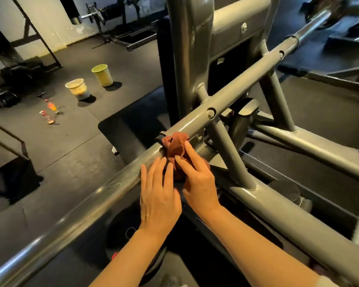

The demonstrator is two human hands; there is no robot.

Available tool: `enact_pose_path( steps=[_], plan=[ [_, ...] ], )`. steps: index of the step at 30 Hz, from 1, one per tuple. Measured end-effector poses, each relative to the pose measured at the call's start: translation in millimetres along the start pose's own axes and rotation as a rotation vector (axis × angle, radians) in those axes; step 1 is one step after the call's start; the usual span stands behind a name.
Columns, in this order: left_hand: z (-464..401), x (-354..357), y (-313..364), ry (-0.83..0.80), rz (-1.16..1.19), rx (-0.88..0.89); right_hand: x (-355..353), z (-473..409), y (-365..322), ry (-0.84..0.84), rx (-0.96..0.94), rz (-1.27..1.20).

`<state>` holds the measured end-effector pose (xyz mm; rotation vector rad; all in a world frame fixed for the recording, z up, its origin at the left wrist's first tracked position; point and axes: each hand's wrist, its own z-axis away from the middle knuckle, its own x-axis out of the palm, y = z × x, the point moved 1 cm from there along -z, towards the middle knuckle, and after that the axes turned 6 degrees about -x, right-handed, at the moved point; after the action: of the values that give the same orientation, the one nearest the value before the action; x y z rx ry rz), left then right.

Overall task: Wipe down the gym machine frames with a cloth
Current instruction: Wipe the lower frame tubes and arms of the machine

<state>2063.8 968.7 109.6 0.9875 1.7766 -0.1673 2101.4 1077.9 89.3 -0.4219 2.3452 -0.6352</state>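
Both hands work at one spot on the long diagonal tube [232,88] of the grey machine frame [311,146], near the middle of the view.

The cloth [175,147], rust-red and bunched, sits on top of the tube just beside a dark collar [161,137], draping down the near side.

Right hand [197,179]: fingers extended, tips pressing into the cloth from the near side; the thumb is hidden, so whether the grip closes round the fabric cannot be told.

Left hand [159,195]: fingers straight and spread, laid flat against the tube just left of the cloth, fingertips touching its edge. It holds nothing.

Progress, as a judgement: the wipe is under way on this tube only. The tube's near-left stretch [56,226] shows a bright sheen, but whether that is from wiping or just the light cannot be told. The upright post [187,59], the slanted braces [230,154], the lower right rail [298,220] and the tube's far end all lie away from the cloth, so most of the frame seems left to do.

On the floor at far left stand a green bucket [103,75] and a pale bucket [77,89], with small bottles [50,112] near them.
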Motion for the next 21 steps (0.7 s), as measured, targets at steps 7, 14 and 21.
enact_pose_path(
  steps=[7, 14, 21],
  plan=[
    [-14.0, 23.6, -9.8, 0.000, 0.214, 0.128, 20.3, -11.7, 0.5, 0.096, 0.173, 0.045],
    [42.9, 83.8, -31.6, -0.387, 0.329, 0.385, 36.1, 106.8, 18.5, 0.111, 0.560, 0.143],
    [121.9, 171.4, -12.9, -0.850, 0.279, 0.409, -8.5, 248.8, 54.5, 0.138, 1.111, 0.356]
  ],
)
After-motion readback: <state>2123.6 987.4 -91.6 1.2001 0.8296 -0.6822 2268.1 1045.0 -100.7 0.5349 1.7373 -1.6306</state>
